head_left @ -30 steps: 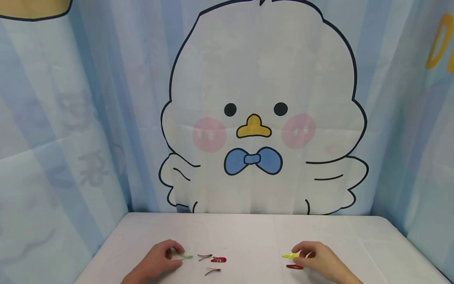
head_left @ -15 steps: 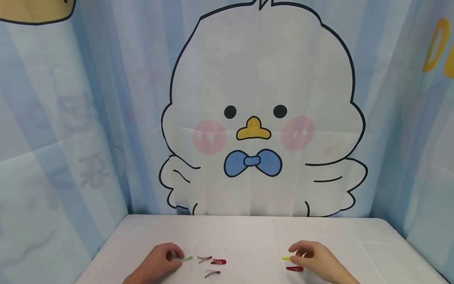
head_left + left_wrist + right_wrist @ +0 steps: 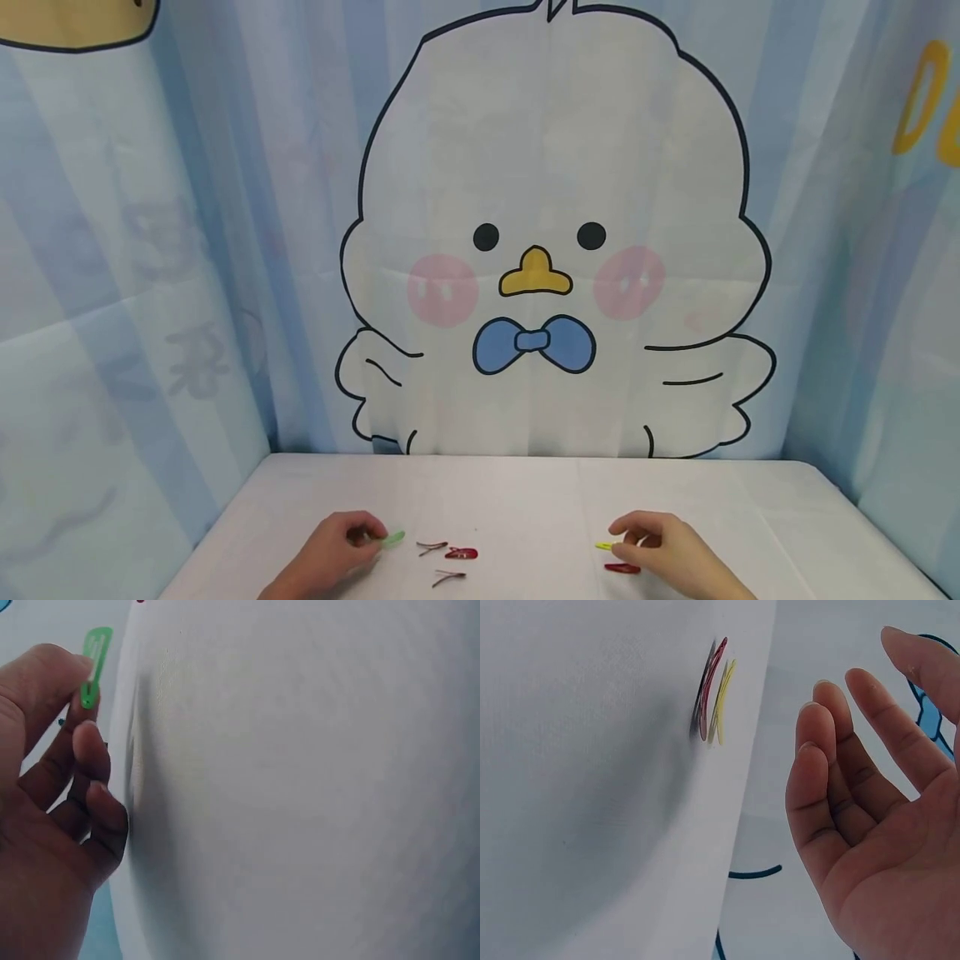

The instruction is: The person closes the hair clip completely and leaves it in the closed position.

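My left hand (image 3: 333, 552) pinches a green snap hair clip (image 3: 95, 664) between thumb and index finger, just off the tabletop at the left. The other fingers of that hand curl loosely below it. On the right, my right hand (image 3: 667, 546) hovers over the table with relaxed, slightly bent fingers and holds nothing. Below its fingertips lies a yellow hair clip (image 3: 724, 705), partly hidden in the head view, alongside a dark red hair clip (image 3: 712, 690). In the right wrist view a gap shows between the thumb and index finger.
Between the hands, nearer the left, lie a red hair clip (image 3: 462, 553) and two thin brownish forked hair clips, one at the back (image 3: 431, 547) and one in front (image 3: 450, 575). The white table (image 3: 525, 500) ends at a curtain (image 3: 540, 167) with a cartoon bird.
The left thumb and index finger have closed on the green hair clip and raised it slightly off the table. The right hand has shifted slightly left over the yellow clip.
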Available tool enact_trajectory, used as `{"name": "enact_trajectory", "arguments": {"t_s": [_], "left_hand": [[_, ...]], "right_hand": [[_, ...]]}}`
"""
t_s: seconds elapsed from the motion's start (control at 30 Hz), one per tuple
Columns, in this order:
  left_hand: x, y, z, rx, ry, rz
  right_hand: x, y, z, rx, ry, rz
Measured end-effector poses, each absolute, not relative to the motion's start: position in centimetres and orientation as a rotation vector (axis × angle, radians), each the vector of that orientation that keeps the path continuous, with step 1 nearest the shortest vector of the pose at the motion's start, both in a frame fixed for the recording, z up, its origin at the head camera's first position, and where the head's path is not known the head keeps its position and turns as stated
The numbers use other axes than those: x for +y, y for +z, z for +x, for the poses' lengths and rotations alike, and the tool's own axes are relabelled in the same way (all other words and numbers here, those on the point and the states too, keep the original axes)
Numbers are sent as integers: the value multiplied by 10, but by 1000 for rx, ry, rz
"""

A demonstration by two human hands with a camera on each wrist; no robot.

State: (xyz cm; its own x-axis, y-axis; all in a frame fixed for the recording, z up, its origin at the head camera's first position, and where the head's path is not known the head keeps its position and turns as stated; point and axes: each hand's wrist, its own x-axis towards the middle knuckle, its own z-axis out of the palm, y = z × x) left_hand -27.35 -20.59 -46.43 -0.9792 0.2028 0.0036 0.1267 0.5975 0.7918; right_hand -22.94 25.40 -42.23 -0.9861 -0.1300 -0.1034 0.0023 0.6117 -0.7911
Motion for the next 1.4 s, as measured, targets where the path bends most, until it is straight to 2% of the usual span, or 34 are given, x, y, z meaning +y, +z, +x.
{"name": "enact_trajectory", "arguments": {"t_s": [0.5, 0.97, 1.4], "left_hand": [[-180, -437, -263, 2564, 1519, 470], [-151, -417, -254, 2427, 1613, 589], [-126, -416, -248, 2328, 1700, 653]], "right_hand": [[246, -422, -228, 2645, -1433, -311], [228, -414, -225, 2514, -1603, -302], [214, -415, -224, 2565, -1600, -372]]}}
